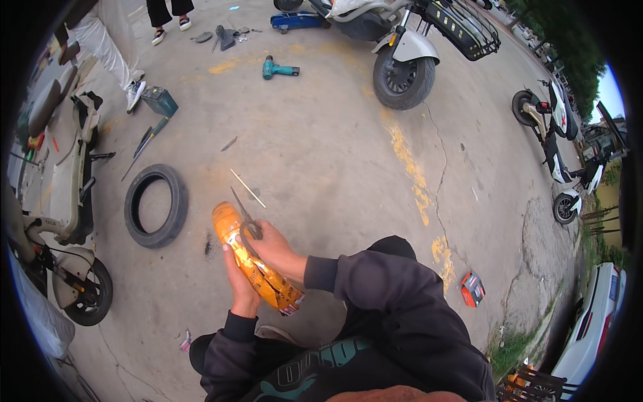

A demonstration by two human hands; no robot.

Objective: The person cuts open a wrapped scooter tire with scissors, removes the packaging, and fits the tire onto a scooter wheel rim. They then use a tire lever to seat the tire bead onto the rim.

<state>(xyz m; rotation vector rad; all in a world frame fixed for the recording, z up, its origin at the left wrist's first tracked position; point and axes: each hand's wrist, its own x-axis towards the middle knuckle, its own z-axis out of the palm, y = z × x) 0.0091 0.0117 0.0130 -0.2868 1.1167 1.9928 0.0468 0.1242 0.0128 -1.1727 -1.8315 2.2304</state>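
Observation:
A long, rounded bundle in shiny orange wrapping (266,279) stands slanted in front of my knees, with dark print on its lower part. What the wrapping encloses is hidden. My left hand (241,281) grips the bundle along its left side. In my right hand (276,249), closed around the handles, is a pair of dark scissors (249,222). Their blades point up and away from me over the upper part of the bundle, and my right hand rests close against the wrapping.
A bare black tyre (156,206) lies left of the bundle, near a parked scooter (70,194). A thin stick (248,188) lies just ahead. Farther off are a teal cordless drill (280,69), a dark box (159,101) and another scooter (402,67). A red-black box (473,289) sits right; people stand upper left.

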